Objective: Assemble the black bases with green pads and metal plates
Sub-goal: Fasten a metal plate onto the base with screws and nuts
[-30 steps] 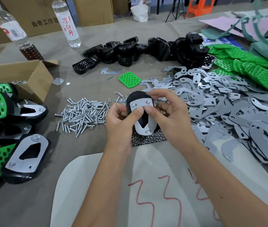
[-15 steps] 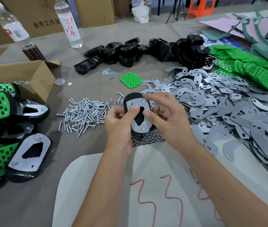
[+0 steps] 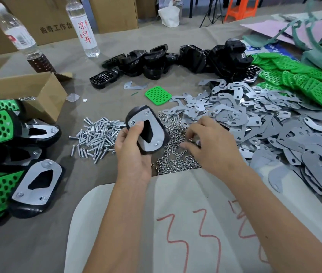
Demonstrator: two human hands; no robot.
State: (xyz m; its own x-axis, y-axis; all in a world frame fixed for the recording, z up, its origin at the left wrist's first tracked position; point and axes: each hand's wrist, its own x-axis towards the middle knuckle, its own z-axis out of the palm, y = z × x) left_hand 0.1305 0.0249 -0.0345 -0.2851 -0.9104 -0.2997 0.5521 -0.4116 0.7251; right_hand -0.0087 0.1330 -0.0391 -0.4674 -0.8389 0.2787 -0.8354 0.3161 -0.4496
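Note:
My left hand (image 3: 132, 152) grips a black base (image 3: 146, 133) with a metal plate on top, held tilted above the table. My right hand (image 3: 209, 142) hovers over the pile of small nuts (image 3: 174, 154), fingers curled down into it; whether it pinches a nut is hidden. A heap of screws (image 3: 97, 134) lies to the left of the held base. Loose black bases (image 3: 175, 60) are piled at the back, green pads (image 3: 302, 79) at the far right, and one green pad (image 3: 158, 95) lies alone. Metal plates (image 3: 274, 125) cover the right side.
Finished assemblies (image 3: 14, 166) with green pads and plates are stacked at the left edge. An open cardboard box (image 3: 28, 91) and two bottles (image 3: 83, 28) stand at the back left. A white sheet with red marks (image 3: 185, 223) lies under my forearms.
My right hand has left the held base and moved right and down onto the nut pile. My left hand now holds the base alone, shifted slightly left and tilted.

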